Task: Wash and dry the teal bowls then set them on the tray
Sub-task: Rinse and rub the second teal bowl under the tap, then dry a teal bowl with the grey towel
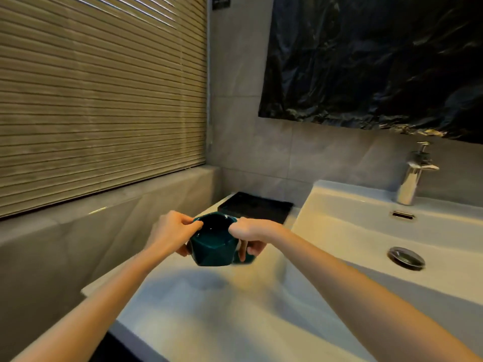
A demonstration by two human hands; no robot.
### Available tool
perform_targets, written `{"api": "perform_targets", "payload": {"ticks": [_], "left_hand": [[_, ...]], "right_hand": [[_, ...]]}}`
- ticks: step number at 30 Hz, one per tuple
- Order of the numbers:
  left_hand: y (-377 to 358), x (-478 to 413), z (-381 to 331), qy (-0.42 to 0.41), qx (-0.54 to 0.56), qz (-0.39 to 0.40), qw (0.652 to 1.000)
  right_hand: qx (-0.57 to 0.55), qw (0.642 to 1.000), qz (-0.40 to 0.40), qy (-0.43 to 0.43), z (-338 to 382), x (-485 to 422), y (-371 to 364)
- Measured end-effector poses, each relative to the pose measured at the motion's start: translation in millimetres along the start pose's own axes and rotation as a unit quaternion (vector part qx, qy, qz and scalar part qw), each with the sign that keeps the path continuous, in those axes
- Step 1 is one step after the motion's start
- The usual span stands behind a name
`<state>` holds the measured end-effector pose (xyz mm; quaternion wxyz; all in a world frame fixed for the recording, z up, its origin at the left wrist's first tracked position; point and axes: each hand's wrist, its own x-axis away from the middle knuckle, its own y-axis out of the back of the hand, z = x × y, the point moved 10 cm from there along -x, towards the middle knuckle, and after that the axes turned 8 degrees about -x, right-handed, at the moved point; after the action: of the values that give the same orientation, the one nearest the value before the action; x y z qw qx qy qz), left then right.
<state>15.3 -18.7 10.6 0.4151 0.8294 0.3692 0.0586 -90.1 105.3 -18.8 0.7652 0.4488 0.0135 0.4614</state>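
Here both hands [172, 231] [251, 232] grip a glossy, faceted teal bowl [213, 248].

**Hard to See**

The right hand [251, 233] covers most of a second teal bowl [247, 259], so only a blurry bit shows. The front teal bowl [214, 252] hides most fingers of the left hand [172, 231] and part of the black tray [258, 207]. The black sheet [379, 61] and the sink [366, 231] run off the right edge. The little sign [220, 1] is cut by the top edge, and its words are too small to read.
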Motion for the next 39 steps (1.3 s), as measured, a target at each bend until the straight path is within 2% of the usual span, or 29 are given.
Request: {"api": "perform_targets", "payload": {"ticks": [4,9,16,21,23,26,28,29,31,34,39], "left_hand": [[-15,13,36,0.019,-0.058,0.039,0.997],[-28,16,66,0.041,-0.141,0.065,0.987],[-26,8,72,0.02,-0.225,0.023,0.974],[-30,2,70,0.012,-0.252,0.039,0.967],[-30,-1,64,-0.004,-0.24,0.048,0.969],[-23,-10,53,-0.004,-0.15,0.033,0.988],[-21,-19,42,-0.009,-0.117,0.017,0.993],[-22,-25,36,-0.014,-0.114,0.016,0.993],[-33,-37,25,-0.02,-0.108,0.033,0.993],[-62,-55,12,-0.031,-0.113,0.085,0.989],[-111,-71,7,-0.022,-0.144,0.169,0.975]], "right_hand": [[0.04,0.997,0.044,-0.045,-10,-22,-41],[0.067,0.993,0.08,-0.048,-13,-23,-67],[0.091,0.993,0.053,-0.051,-16,-32,-68],[0.074,0.996,0.027,-0.037,-14,-37,-62],[0.097,0.995,-0.025,0.0,-5,-35,-40],[0.116,0.974,-0.187,0.053,1,-32,17],[0.104,0.957,-0.267,0.042,-12,-32,44],[0.092,0.955,-0.283,0.021,-22,-35,50],[0.049,0.96,-0.275,-0.033,-42,-44,51],[-0.024,0.972,-0.207,-0.11,-63,-55,35],[-0.03,0.975,-0.164,-0.146,-70,-65,30]]}}
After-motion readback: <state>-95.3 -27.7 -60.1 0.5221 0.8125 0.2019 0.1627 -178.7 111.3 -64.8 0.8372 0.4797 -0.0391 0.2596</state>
